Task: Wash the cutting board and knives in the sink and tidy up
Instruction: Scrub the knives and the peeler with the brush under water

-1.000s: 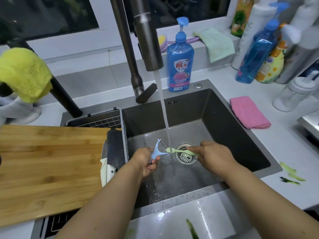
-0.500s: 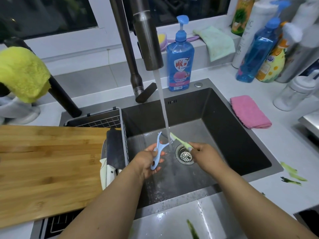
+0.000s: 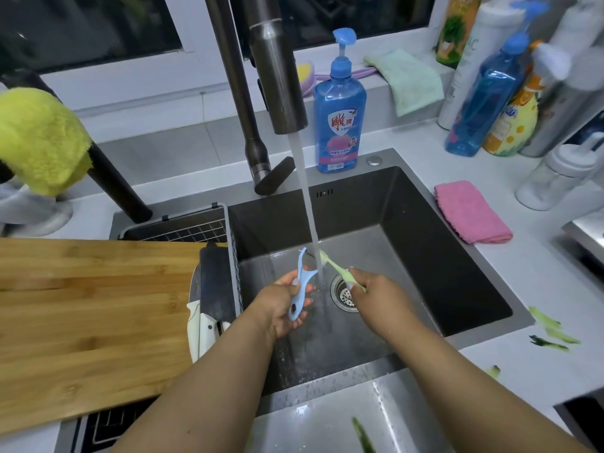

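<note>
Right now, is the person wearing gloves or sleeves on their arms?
No. Both forearms are bare as far as the picture shows, with no sleeves, watch or bracelets. The left hand and right hand wear no gloves. No rings are visible.

A dark window (image 3: 98, 24) with a white sill (image 3: 130, 89) overlooks the white countertop (image 3: 539, 289).
</note>
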A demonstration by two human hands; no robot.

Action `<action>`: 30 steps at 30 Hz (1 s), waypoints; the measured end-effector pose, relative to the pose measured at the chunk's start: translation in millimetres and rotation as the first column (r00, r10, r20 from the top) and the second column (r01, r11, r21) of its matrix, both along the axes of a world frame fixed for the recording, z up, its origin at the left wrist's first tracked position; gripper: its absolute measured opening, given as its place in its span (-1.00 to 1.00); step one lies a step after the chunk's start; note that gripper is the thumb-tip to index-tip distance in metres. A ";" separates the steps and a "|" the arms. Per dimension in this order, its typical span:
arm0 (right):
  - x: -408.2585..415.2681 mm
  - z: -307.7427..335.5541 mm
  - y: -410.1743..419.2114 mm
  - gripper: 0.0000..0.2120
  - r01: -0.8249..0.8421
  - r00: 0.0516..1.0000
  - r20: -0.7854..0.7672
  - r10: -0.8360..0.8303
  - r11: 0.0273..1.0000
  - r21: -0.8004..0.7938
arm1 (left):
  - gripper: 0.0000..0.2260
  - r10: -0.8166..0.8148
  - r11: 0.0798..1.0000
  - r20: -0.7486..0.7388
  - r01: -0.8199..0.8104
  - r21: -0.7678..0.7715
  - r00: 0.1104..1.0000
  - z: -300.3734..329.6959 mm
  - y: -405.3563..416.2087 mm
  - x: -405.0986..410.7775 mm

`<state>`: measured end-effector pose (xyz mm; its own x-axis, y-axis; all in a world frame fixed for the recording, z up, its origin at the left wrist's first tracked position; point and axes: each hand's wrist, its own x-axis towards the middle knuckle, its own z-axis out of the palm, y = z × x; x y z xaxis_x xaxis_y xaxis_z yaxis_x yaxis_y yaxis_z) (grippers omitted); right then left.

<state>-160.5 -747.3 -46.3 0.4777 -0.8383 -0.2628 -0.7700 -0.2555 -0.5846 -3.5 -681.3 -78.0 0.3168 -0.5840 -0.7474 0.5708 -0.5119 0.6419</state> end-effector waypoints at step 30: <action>-25.8 5.4 6.0 -0.64 -0.039 0.985 -0.173 0.020 0.993 -0.107 | -0.73 -0.003 0.996 -0.225 0.025 0.091 0.974 -6.8 -16.4 -14.3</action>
<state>-186.3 -741.3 -40.9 0.4582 -0.8530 -0.2499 -0.8475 -0.3346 -0.4120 -17.8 -697.7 -84.9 0.1269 -0.5118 -0.8497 0.6874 -0.5722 0.4473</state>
